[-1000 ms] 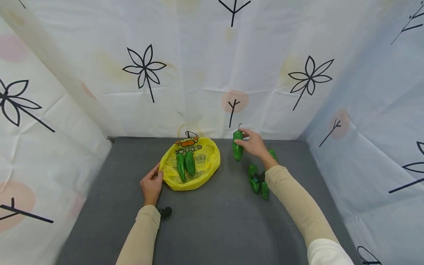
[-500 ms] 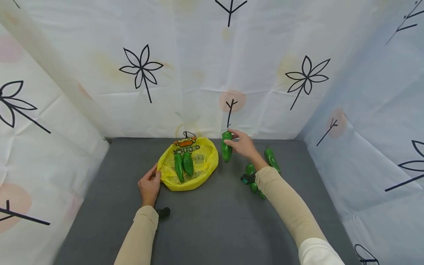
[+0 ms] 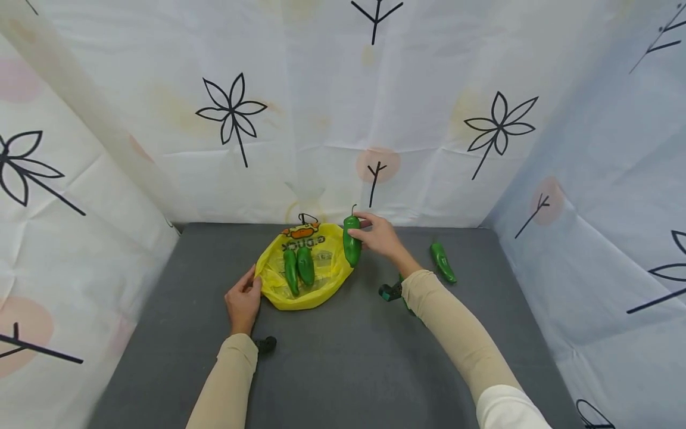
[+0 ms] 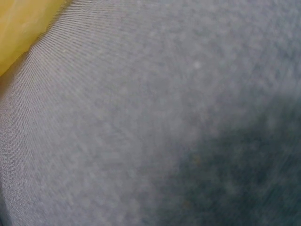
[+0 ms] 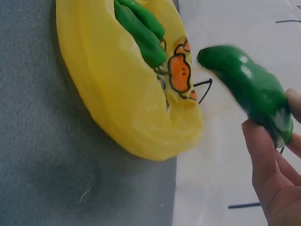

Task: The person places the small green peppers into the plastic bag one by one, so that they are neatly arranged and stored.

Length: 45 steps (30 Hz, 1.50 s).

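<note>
Right hand (image 3: pixel 379 236) pinching one glossy, tapering green pepper (image 3: pixel 351 241) near the thin, crinkled plastic bag's (image 3: pixel 300 302) right rim; two smooth peppers (image 3: pixel 290 271) inside! Left hand (image 3: pixel 243 302) pinches the left rim. Matte grey worktop (image 3: pixel 337 369): one curved pepper (image 3: pixel 443 262), another part-hidden by a sleeve (image 3: pixel 461 333).

Two peppers (image 3: pixel 306 267) lie in the bag (image 3: pixel 331 281), left hand (image 3: pixel 243 302) at its left rim, held pepper (image 3: pixel 351 245) there by its right, another pepper (image 3: pixel 442 263) farther right on the table (image 3: pixel 343 369).
</note>
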Available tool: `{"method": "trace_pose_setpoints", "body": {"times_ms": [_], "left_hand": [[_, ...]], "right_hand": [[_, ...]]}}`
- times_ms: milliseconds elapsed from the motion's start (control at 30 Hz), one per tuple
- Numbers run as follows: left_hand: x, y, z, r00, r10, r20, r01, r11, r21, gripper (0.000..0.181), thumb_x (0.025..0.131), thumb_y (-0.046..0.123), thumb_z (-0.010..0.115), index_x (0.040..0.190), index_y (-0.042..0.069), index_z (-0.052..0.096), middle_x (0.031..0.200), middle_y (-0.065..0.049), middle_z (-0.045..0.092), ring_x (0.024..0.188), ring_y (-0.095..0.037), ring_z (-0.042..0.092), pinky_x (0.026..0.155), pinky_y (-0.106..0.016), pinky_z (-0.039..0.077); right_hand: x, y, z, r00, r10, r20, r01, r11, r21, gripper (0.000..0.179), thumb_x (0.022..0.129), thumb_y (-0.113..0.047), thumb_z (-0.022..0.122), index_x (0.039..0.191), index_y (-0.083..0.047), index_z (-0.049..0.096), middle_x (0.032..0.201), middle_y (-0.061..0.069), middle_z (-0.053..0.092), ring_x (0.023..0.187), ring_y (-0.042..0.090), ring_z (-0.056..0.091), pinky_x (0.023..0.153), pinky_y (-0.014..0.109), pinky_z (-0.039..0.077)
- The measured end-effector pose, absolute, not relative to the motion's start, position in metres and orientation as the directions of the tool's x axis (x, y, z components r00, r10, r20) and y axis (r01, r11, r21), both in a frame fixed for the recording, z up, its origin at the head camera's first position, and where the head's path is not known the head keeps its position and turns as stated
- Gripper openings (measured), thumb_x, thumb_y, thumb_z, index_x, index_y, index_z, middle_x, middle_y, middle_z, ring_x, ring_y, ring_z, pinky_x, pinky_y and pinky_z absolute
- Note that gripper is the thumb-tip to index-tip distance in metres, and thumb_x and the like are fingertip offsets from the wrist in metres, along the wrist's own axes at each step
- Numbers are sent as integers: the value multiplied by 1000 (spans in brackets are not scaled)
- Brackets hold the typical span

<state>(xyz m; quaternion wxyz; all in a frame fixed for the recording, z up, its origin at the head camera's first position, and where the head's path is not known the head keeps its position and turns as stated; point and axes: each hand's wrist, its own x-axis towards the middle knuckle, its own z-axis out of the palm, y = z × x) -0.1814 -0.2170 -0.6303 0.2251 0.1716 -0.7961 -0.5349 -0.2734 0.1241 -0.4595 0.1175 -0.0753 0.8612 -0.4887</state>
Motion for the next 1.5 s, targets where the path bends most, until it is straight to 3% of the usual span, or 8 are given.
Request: {"method": "trace_pose_setpoints", "body": {"times_ms": [333,600,1200,1500], "left_hand": [[-180,-217,-629,-840,-510,184,-14,360,933,35,97,28,68,131,26,72,117,-9,77,79,14,59,69,-2,43],[-182,-216,-630,-838,-513,186,-16,364,931,34,97,27,68,130,29,72,117,-9,77,76,13,59,68,-3,43],[-181,-217,-628,-841,-508,184,-15,362,932,34,97,26,69,130,28,72,116,-9,78,77,12,59,69,-3,44],[-181,-217,-625,-846,-509,160,-41,362,931,35,96,26,69,131,28,72,116,-7,78,79,12,60,69,-2,43]], "right_hand": [[-276,102,-461,-952,-277,-132,-22,489,-872,61,95,-37,72,150,-21,52,127,15,65,90,26,74,69,33,62],[-277,88,-465,-938,-311,-150,-8,454,-891,62,96,-30,72,152,-17,50,133,20,63,98,31,74,84,52,60],[-278,66,-492,-924,-331,-192,-10,524,-852,63,96,-31,72,154,-19,48,141,19,62,84,26,76,76,42,62],[-275,54,-507,-922,-332,-199,-17,547,-837,63,97,-30,71,154,-16,48,142,19,61,86,30,76,82,47,61]]}}
